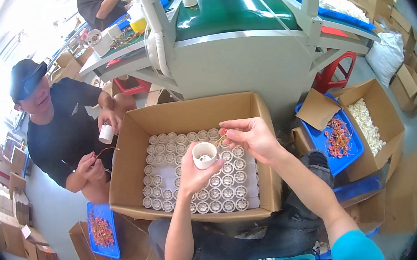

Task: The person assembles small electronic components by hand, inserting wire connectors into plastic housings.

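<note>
Left grip (193,172) wrapped round white cylindrical plastic cup (204,157), mouth up, above brown cardboard box (186,110); right grip (253,139) pinching small red wired piece (223,131) nearby; best keep cup steady, wire unstrained

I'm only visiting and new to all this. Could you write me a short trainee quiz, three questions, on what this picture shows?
1. Multiple choice: what do the right fingers hold?
A) a red stool
B) a small red piece with thin wires
C) a blue tray

2. True or false: the left fingers are empty.

3. Fill in the gap: below the two hands, many round white parts lie inside a big brown cardboard ____.

Key:
1. B
2. False; they hold a white cup, its open end facing up toward the camera.
3. box
</note>
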Tool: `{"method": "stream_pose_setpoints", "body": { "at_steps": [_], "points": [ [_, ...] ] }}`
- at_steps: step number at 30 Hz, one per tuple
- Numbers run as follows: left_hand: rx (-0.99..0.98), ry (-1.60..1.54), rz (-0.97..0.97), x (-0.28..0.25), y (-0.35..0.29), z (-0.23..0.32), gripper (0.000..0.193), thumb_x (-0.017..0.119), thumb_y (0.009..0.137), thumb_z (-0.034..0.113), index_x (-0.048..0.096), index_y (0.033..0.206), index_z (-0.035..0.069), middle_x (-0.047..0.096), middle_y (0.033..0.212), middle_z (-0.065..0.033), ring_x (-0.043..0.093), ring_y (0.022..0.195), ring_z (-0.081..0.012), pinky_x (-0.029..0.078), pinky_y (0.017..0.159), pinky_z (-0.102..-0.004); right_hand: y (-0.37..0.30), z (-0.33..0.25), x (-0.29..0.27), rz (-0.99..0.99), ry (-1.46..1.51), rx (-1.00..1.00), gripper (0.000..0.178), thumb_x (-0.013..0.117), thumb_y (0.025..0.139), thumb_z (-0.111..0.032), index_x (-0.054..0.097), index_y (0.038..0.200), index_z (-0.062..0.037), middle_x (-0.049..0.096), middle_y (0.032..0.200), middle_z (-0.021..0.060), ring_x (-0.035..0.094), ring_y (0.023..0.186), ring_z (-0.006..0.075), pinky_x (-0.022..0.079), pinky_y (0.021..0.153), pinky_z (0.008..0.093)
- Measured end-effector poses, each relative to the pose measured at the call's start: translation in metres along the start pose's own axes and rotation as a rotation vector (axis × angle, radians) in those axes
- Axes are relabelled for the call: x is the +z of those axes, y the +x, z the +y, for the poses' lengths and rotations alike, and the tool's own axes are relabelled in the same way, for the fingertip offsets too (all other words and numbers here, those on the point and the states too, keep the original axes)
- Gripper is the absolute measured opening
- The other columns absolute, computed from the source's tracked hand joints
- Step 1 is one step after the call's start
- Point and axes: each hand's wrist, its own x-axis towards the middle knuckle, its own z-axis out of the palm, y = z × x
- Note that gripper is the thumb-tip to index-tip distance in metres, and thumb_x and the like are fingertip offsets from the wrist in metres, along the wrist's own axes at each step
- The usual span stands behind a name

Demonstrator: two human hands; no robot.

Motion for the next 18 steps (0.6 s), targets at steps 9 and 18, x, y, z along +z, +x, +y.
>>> {"method": "stream_pose_setpoints", "body": {
  "at_steps": [9, 18],
  "points": [
    [0.013, 0.334, -0.019, 0.000, 0.005, 0.016, 0.048, 0.087, 0.070, 0.017, 0.059, 0.107, 0.002, 0.070, 0.091, -0.0101, 0.068, 0.083, -0.0175, 0.054, 0.075, -0.0319, 0.004, 0.029, -0.021, 0.320, -0.860, -0.589, 0.021, 0.070, 0.081, 0.005, 0.072, 0.101, 0.0016, 0.067, 0.097, 0.0097, 0.068, 0.077, 0.0160, 0.055, 0.067, 0.0266],
    [0.216, 0.430, 0.359, 0.003, 0.012, -0.015, 0.048, 0.088, 0.068, 0.007, 0.058, 0.105, 0.005, 0.061, 0.111, -0.0118, 0.064, 0.096, -0.0234, 0.051, 0.083, -0.0356, -0.013, 0.013, -0.022, 0.384, -0.716, -0.853, 0.024, 0.073, 0.077, 0.008, 0.072, 0.099, -0.0001, 0.067, 0.095, 0.0091, 0.066, 0.078, 0.0166, 0.054, 0.066, 0.0273]
  ]
}}
